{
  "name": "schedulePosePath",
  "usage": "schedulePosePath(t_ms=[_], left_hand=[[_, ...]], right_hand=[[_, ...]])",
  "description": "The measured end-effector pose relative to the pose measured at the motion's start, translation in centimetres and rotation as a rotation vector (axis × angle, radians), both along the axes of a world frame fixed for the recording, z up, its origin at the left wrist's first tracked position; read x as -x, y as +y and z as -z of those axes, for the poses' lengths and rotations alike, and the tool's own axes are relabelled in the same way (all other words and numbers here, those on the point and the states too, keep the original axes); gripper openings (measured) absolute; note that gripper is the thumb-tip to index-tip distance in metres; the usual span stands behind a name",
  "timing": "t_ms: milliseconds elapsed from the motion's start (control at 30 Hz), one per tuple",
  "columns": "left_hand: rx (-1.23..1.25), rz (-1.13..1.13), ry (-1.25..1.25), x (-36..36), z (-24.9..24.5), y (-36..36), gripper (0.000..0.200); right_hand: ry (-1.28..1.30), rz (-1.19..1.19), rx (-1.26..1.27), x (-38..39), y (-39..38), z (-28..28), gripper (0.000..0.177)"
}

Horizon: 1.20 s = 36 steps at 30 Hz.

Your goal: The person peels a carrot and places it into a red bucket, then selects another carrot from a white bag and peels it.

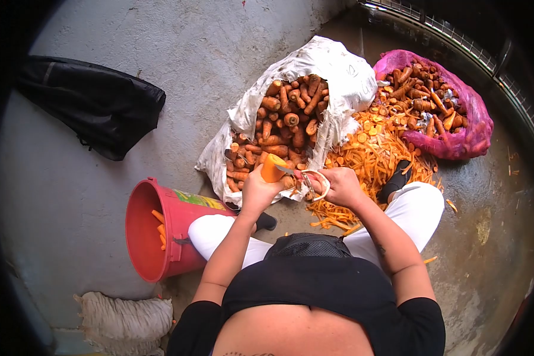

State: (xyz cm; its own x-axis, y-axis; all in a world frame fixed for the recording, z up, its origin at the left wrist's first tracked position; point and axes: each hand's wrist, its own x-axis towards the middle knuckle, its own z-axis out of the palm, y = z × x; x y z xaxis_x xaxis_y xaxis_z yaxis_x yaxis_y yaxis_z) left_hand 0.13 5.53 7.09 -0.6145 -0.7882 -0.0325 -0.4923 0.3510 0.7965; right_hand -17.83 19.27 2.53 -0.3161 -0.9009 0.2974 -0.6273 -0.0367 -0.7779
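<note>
The left hand (260, 188) is wrapped around a bright orange carrot (272, 169), which sits just left of the right hand (342, 186); that hand is closed around a tool with a white loop (321, 185), its blade end close to the carrot. Below the hands, the bent legs in white trousers (418, 210) spread to either side, and the left knee stands between the left hand and a red bucket (178, 231), covering part of its wall. Beyond and to the right of the right hand, a heap of peelings (362, 157) spreads over the floor (480, 219), with a dark-clad foot (396, 181) against it. Far to the left of the hands lies a black cloth-like item (95, 104); a crumpled pale sack (127, 320) lies lower left, behind the bucket

Just ahead of the hands, an open white sack (344, 74) is full of rough, brownish carrots (288, 115). Farther off to the right, a pink mesh sack (474, 127) holds more carrots and some pale scraps. The bucket, left of the left hand, has a few smooth orange carrots (160, 227) inside
</note>
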Motion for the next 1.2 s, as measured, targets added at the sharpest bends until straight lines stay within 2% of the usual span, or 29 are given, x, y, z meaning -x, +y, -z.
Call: schedulePosePath(t_ms=[233, 333, 433, 533, 633, 733, 800, 900, 1000, 1033, 1100, 1200], left_hand=[[-0.007, -0.019, -0.031, -0.5, -0.2, 0.1, 0.035], [-0.033, 0.069, 0.002, -0.6, 0.2, 0.3, 0.034], [-0.135, 0.12, 0.11, -0.5, -0.6, 1.1, 0.031], [-0.442, 0.117, 0.018, -1.0, -1.6, 0.8, 0.022], [-0.668, 0.219, 0.092, -1.7, -2.0, 0.5, 0.02], [-0.74, 0.271, 0.054, -2.0, -2.8, 0.3, 0.021], [-0.737, 0.289, 0.049, -2.0, -3.0, 0.4, 0.021], [-0.696, 0.266, 0.056, -1.6, -2.4, 0.2, 0.02], [-0.691, 0.284, 0.052, -1.0, -3.1, 0.7, 0.019], [-0.702, 0.297, 0.038, -1.3, -3.6, 1.1, 0.019], [-0.623, 0.304, 0.064, -0.9, -4.1, 0.9, 0.018], [-0.5, 0.278, 0.145, -1.0, -3.9, 0.7, 0.02]], right_hand=[[0.008, -0.005, -0.027, -0.1, -0.4, 0.4, 0.044], [0.019, -0.013, -0.058, -0.1, -0.6, 0.6, 0.044], [0.022, -0.032, -0.078, 0.0, -0.5, 0.6, 0.044], [0.032, -0.057, -0.09, 0.4, -0.4, 0.1, 0.043], [0.036, -0.089, -0.097, 0.7, -0.2, -0.6, 0.042], [0.023, -0.138, -0.077, 0.8, -0.2, -1.0, 0.042], [0.014, -0.16, -0.047, 0.9, -0.1, -0.8, 0.042], [0.155, -0.062, -0.148, 0.9, -0.6, -0.5, 0.048], [0.161, 0.095, -0.658, 3.0, -2.0, 1.5, 0.057], [0.2, 0.146, -0.615, 3.5, -1.5, 1.8, 0.064], [0.217, 0.245, -0.528, 4.2, -1.4, 1.3, 0.065], [0.179, 0.281, -0.611, 5.0, -0.8, -0.1, 0.064]])
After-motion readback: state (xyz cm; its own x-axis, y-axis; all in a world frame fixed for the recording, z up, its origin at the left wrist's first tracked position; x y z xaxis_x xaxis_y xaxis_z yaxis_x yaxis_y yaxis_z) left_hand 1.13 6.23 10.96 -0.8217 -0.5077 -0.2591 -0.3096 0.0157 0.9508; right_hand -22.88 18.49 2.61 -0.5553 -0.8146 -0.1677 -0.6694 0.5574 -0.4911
